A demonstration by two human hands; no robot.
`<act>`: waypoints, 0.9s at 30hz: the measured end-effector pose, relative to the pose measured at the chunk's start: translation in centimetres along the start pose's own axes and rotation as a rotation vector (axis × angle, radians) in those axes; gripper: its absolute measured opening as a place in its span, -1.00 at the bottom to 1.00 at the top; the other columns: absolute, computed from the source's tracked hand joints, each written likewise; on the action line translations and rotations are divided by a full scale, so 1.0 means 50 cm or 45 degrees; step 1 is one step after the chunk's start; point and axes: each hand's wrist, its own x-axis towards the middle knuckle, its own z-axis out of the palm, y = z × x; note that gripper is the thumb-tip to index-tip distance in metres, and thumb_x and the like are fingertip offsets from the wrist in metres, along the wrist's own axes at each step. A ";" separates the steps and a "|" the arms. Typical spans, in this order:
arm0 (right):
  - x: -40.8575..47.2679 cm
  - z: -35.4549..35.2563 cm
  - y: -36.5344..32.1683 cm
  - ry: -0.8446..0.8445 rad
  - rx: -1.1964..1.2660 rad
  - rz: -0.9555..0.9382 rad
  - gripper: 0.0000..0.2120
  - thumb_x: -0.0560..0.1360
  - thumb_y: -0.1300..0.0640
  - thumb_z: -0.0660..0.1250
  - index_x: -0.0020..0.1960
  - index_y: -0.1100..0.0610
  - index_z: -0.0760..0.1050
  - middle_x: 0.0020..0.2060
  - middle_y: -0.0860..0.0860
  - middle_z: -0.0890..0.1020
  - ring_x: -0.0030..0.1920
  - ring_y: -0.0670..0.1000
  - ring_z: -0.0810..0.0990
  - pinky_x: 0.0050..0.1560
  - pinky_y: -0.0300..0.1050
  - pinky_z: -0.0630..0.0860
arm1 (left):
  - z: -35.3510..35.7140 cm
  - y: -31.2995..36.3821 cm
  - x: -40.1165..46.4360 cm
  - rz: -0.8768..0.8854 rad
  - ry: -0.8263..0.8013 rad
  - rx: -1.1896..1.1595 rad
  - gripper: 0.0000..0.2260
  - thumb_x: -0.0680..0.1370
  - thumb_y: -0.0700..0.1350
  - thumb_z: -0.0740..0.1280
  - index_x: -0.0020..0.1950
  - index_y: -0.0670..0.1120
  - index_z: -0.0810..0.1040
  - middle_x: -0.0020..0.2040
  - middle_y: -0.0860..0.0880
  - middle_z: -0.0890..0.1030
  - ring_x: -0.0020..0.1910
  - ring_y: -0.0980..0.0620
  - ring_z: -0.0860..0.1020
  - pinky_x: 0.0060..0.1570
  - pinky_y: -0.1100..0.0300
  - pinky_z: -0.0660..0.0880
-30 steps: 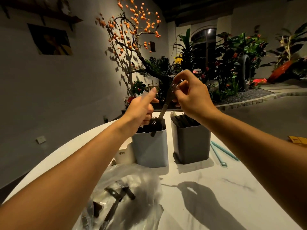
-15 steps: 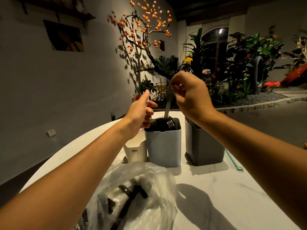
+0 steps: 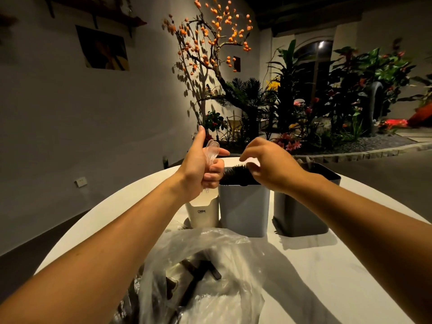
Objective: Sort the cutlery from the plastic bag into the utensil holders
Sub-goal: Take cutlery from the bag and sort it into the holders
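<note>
My left hand (image 3: 198,167) curled round a few clear plastic spoons (image 3: 211,150), thumb raised, holding them just above the white holder (image 3: 203,211) at ten o'clock from the bag, which I judged was their slot. My right hand (image 3: 268,164) hovered over the light grey holder (image 3: 243,206), fingers bent down near the black forks (image 3: 236,173) standing in it; I could not tell whether they pinched anything. The dark grey holder (image 3: 301,216) stood just beside, at two o'clock. The plastic bag (image 3: 210,277) lay near me on the bench (image 3: 327,265), dark cutlery (image 3: 198,277) inside it unsorted.
</note>
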 end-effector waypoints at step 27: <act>0.112 0.110 -0.185 -0.226 -0.183 -0.130 -0.90 0.53 0.18 0.39 0.02 0.09 0.64 -0.10 0.06 0.66 -0.13 0.07 0.62 -0.14 -0.09 0.57 | -0.160 -0.074 0.009 0.078 0.430 0.594 -0.28 0.66 0.26 -0.22 0.05 -0.14 0.63 -0.01 -0.12 0.68 0.13 -0.06 0.57 0.39 -0.11 0.33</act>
